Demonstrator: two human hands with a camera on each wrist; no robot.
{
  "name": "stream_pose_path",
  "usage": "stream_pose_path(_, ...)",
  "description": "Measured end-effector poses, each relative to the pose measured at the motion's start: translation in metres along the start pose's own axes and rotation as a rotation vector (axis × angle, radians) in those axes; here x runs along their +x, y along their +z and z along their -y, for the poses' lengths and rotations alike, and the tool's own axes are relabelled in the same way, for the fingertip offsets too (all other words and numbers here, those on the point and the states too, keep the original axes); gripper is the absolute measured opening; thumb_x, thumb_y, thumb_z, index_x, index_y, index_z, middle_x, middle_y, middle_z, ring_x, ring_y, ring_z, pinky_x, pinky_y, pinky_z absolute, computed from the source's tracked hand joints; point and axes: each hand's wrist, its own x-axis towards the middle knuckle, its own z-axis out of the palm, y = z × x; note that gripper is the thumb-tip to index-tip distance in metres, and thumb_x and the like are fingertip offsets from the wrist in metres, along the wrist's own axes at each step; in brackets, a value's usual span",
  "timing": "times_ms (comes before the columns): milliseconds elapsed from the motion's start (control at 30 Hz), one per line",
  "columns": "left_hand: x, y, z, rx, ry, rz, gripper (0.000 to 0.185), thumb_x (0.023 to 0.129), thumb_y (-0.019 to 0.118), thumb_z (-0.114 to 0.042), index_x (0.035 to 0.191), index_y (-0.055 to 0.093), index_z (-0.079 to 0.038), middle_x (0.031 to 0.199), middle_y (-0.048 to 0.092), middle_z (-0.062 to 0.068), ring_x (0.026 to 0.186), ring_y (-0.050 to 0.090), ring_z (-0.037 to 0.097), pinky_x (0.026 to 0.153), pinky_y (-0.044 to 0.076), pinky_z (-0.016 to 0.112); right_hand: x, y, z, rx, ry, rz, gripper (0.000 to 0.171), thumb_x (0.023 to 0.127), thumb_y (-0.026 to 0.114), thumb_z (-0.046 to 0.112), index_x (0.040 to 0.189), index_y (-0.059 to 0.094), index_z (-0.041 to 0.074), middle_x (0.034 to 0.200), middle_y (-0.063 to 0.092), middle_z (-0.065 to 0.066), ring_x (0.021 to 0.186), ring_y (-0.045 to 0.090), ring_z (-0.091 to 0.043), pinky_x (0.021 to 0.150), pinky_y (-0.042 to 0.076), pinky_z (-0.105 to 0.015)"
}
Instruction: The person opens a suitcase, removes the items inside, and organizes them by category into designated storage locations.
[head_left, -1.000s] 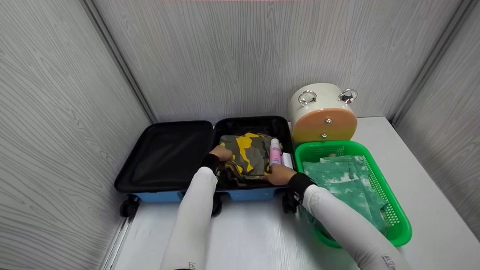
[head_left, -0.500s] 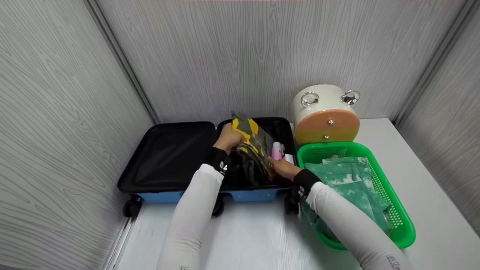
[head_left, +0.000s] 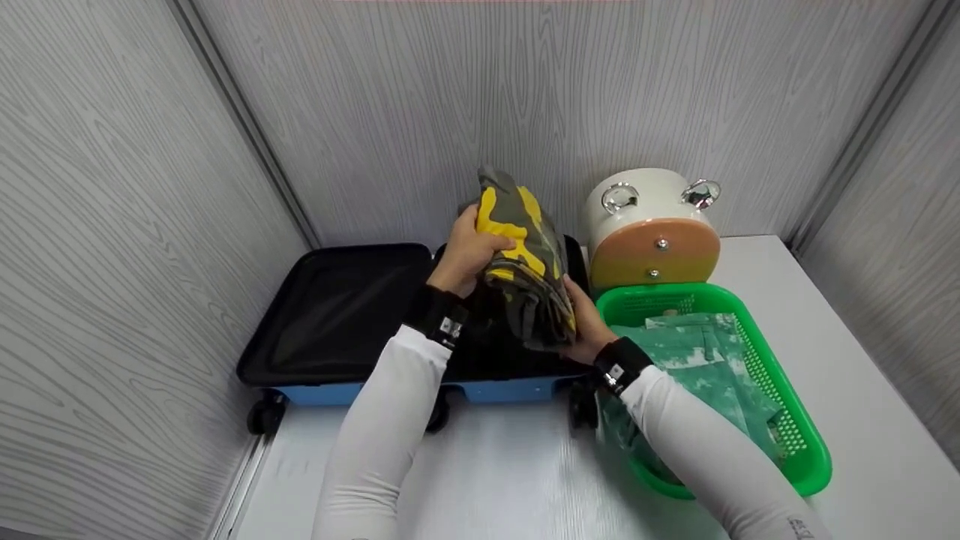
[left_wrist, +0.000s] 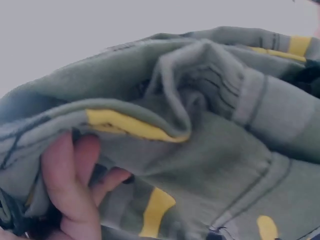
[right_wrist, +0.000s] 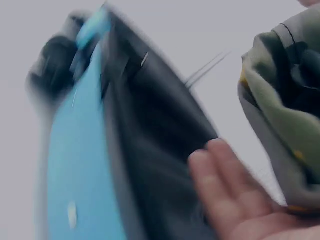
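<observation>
Left hand (head_left: 466, 255): grips folded olive-and-yellow camouflage cloth garment (head_left: 525, 262), raised over open blue hard-shell suitcase (head_left: 352, 322).
Right hand (head_left: 585, 330): open-fingered, supports garment's lower edge.

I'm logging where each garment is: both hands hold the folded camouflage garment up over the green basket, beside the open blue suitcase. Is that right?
Not quite. The left hand and right hand hold the folded camouflage garment up over the open blue suitcase, not over the green basket, which stands beside the suitcase to its right. The head view shows this.
</observation>
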Motion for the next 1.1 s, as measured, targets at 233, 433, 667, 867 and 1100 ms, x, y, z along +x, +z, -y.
stream_pose_path(233,-0.009,-0.016,-0.007,-0.177,0.216,0.181,0.069,0.091,0.075,0.006,0.152,0.045,0.002,0.122,0.067,0.012,0.103,0.07,0.021,0.089,0.061,0.03,-0.015,0.018,0.017,0.244,-0.223,0.093,0.054,0.119,0.036,0.044,0.118,0.076,0.008,0.109,0.082,-0.007,0.093,0.08,-0.018,0.083,0.065,-0.033)
stream_pose_path(433,-0.007,-0.024,0.001,-0.211,0.213,0.314,0.058,0.095,0.072,0.002,0.148,0.049,0.001,0.116,0.071,0.009,0.098,0.075,0.021,0.087,0.064,0.031,-0.046,0.015,0.035,0.066,-0.346,-0.085,0.027,0.118,0.042,0.022,0.126,0.064,0.01,0.11,0.078,-0.006,0.092,0.08,-0.019,0.08,0.066,-0.032)
stream_pose_path(667,-0.002,-0.013,0.018,-0.133,0.067,0.435,0.027,0.095,0.076,-0.003,0.12,0.069,0.001,0.102,0.079,0.008,0.088,0.079,0.019,0.08,0.066,0.031,-0.093,-0.005,0.06,-0.213,-0.4,-0.258,0.035,0.111,0.054,0.003,0.138,0.046,0.024,0.115,0.07,-0.001,0.101,0.076,-0.018,0.09,0.065,-0.034)
stream_pose_path(867,-0.003,0.022,0.044,-0.218,-0.18,0.424,0.018,0.106,0.071,-0.025,0.109,0.075,-0.008,0.095,0.081,0.004,0.081,0.079,0.015,0.075,0.065,0.029,-0.136,-0.028,0.084,-0.41,-0.364,-0.251,0.057,0.105,0.057,-0.009,0.146,0.04,0.028,0.114,0.066,0.0,0.099,0.074,-0.015,0.088,0.064,-0.03)
stream_pose_path(1100,-0.019,0.073,0.067,-0.249,-0.294,0.487,0.015,0.106,0.069,-0.015,0.118,0.071,-0.007,0.1,0.079,0.004,0.083,0.079,0.013,0.073,0.065,0.027,-0.182,-0.065,0.112,-0.619,-0.242,-0.189,0.088,0.104,0.059,-0.012,0.167,0.019,0.034,0.117,0.065,-0.002,0.101,0.076,-0.016,0.085,0.066,-0.032)
